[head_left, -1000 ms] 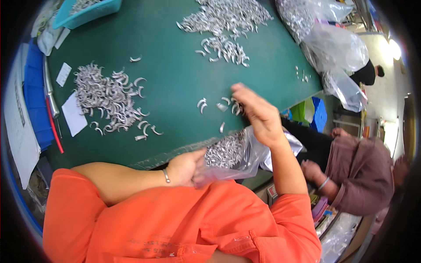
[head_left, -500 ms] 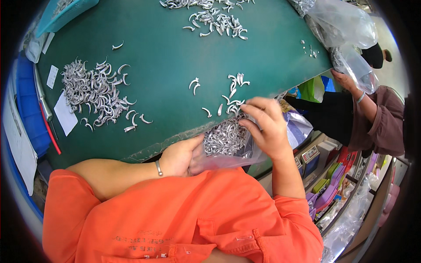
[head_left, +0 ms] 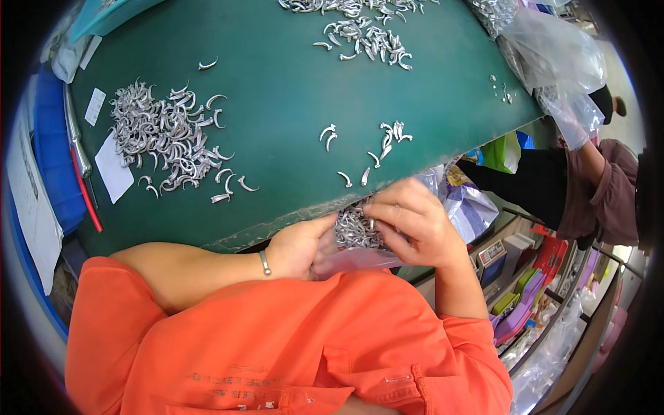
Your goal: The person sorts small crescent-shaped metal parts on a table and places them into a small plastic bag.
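Note:
Below the table's near edge, my left hand (head_left: 299, 247) is closed on the side of a clear plastic bag (head_left: 356, 261). Small silver claw-shaped metal pieces (head_left: 354, 230) fill the bag. My right hand (head_left: 413, 223) is over the bag's mouth, fingers bent down and pinched around silver pieces among those inside; exactly how many they hold is hidden. Several loose claw pieces (head_left: 387, 140) lie on the green table (head_left: 277, 131) just beyond the hands. To the left spreads a large heap of the same pieces (head_left: 162, 135).
Another pile of claw pieces (head_left: 370, 41) lies at the far side. A turquoise bin (head_left: 114, 15) stands far left, near paper slips (head_left: 113, 168) and a red-handled tool (head_left: 86, 194). Clear bags (head_left: 553, 52) hang at the right corner, beside a person in brown (head_left: 612, 187).
My right hand has come down from the table edge into the bag's mouth. The few claw pieces under its fingers at the edge have left the table. The view has shifted slightly.

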